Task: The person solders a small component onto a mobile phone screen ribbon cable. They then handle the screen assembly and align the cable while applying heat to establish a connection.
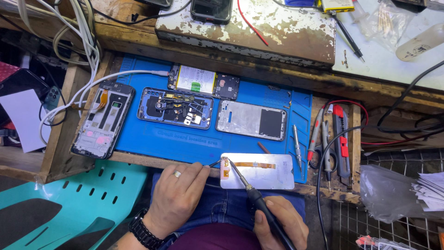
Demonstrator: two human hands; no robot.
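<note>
A phone display panel (268,175) lies face down at the near edge of the blue work mat (194,139), with an orange flex cable (255,165) across its back. My left hand (178,196), wearing a ring and a black wristwatch, pinches tweezers (214,163) whose tips touch the flex connector at the panel's left corner. My right hand (282,224) grips a black soldering iron (249,190), its tip resting on that same corner.
On the mat lie an opened phone body (175,107), a silver frame (251,120), a battery and board (203,81). Another stripped phone (103,118) sits left. Screwdriver (297,143), cutter (341,143) and probes lie right. Cables hang at the back left; a turquoise stool (92,194) is below.
</note>
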